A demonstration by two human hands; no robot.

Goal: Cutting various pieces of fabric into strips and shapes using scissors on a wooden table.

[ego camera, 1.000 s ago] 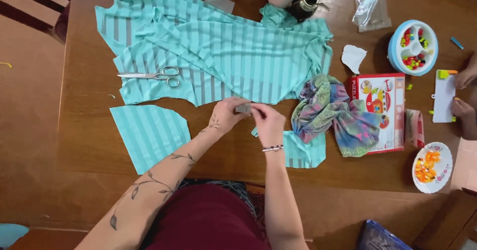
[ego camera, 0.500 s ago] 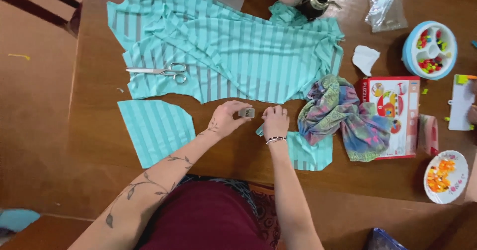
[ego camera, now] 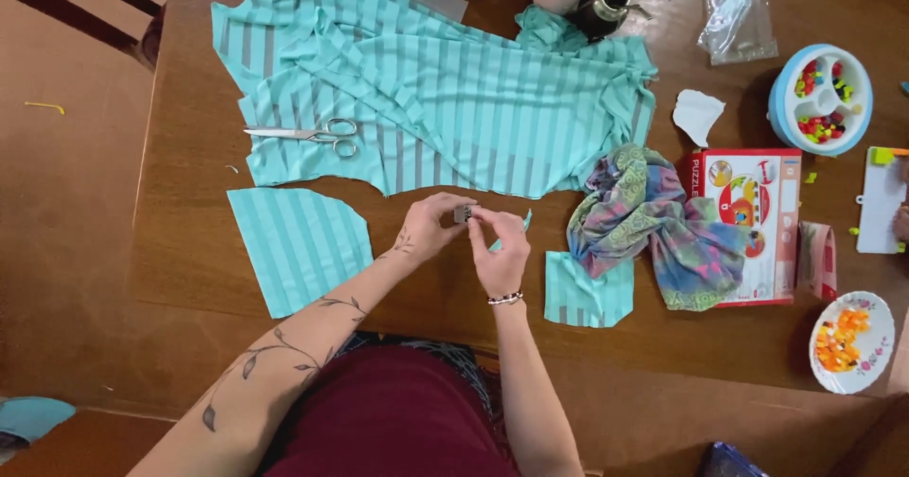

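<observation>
My left hand (ego camera: 431, 226) and my right hand (ego camera: 499, 245) meet above the wooden table (ego camera: 189, 259), both pinching a small grey box-like object (ego camera: 463, 214) between the fingertips. A small strip of turquoise fabric (ego camera: 521, 223) peeks out from behind my right hand. Beyond the hands lies a large turquoise striped cloth (ego camera: 445, 108) with silver scissors (ego camera: 308, 134) resting on it. A cut curved piece of the same cloth (ego camera: 298, 243) lies to the left of my left forearm, and a smaller rectangular piece (ego camera: 587, 292) lies to the right of my right wrist.
A multicoloured scarf (ego camera: 663, 231) lies partly on a red puzzle box (ego camera: 757, 221). A blue-rimmed divided tray of beads (ego camera: 822, 98), a plate of orange bits (ego camera: 850, 340), a white board (ego camera: 882, 202), a plastic bag (ego camera: 734, 18) and a dark cup (ego camera: 603, 5) stand around.
The view has shifted, so everything sits a little lower and further right. My hands stay together on the small grey object, lifted slightly, with the right fingers now working at it.
</observation>
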